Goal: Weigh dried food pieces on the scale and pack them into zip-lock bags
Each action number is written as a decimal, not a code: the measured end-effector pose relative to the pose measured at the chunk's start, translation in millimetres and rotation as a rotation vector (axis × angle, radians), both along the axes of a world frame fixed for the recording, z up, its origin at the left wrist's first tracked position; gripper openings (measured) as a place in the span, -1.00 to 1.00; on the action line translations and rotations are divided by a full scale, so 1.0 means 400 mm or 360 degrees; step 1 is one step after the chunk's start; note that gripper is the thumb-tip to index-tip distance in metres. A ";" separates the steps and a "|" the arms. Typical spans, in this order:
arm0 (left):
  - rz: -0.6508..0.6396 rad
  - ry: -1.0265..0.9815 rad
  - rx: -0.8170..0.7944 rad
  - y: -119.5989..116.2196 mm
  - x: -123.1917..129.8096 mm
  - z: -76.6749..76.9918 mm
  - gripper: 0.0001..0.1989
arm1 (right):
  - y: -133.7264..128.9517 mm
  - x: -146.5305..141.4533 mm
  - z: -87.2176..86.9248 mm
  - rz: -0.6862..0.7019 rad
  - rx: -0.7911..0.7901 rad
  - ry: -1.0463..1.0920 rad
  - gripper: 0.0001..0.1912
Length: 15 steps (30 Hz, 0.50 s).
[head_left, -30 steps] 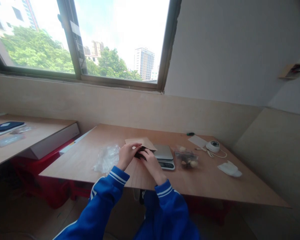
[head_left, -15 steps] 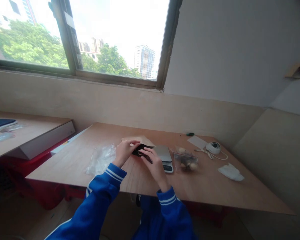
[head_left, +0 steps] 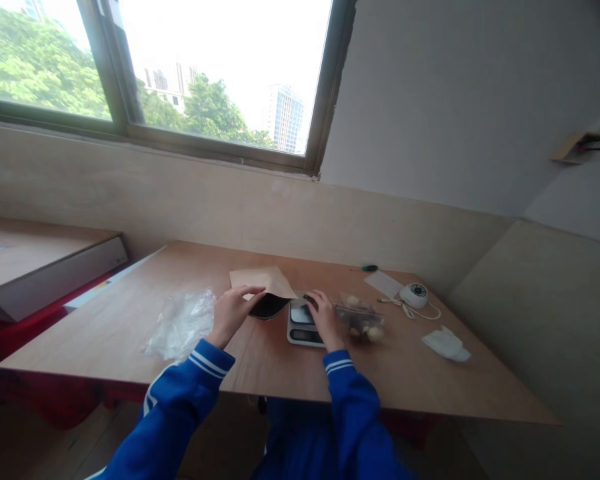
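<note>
A brown paper bag [head_left: 260, 279] lies with its dark mouth gaping toward me, and my left hand [head_left: 234, 311] pinches its left edge. Over the small kitchen scale [head_left: 305, 335], just right of the bag, is my right hand [head_left: 325, 317]. Its fingertips are closed on a small dark thing [head_left: 310, 301] too small to name. Beside that hand sits a clear zip bag [head_left: 363, 325] with several pale and brown round pieces inside.
Crumpled clear plastic [head_left: 183, 323] lies on the wooden table [head_left: 260, 370] at left. At right are a green-handled tool [head_left: 369, 268], a white sheet [head_left: 383, 284], a white camera with a cable [head_left: 413, 295] and a crumpled white tissue [head_left: 447, 343].
My right hand has left the bag's mouth and moved right over the scale, now with a small dark thing in its fingertips. The bag's mouth shows wider. The view has shifted slightly.
</note>
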<state>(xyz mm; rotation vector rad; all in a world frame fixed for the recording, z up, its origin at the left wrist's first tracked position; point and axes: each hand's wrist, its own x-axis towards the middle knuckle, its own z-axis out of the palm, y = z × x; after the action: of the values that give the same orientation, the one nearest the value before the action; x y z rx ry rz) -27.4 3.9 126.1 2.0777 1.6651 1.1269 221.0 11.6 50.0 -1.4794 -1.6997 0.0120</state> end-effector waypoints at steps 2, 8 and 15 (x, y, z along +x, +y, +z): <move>-0.0008 0.0008 -0.0012 -0.005 -0.006 0.002 -0.70 | 0.011 -0.007 -0.015 0.0028 -0.0058 -0.0115 -0.70; -0.0033 0.0044 -0.0022 -0.012 -0.015 0.002 -0.70 | -0.001 0.017 -0.061 -0.0052 -0.0086 -0.0063 -0.52; -0.0030 0.0040 -0.0055 -0.018 -0.008 -0.010 -0.71 | -0.017 0.057 -0.075 -0.0077 -0.0147 -0.0005 -0.47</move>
<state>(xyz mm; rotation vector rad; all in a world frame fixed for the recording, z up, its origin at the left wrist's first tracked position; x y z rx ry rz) -30.7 -3.2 121.9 2.0903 1.6609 1.0625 243.9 4.8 19.8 -1.5891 -1.6852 0.0630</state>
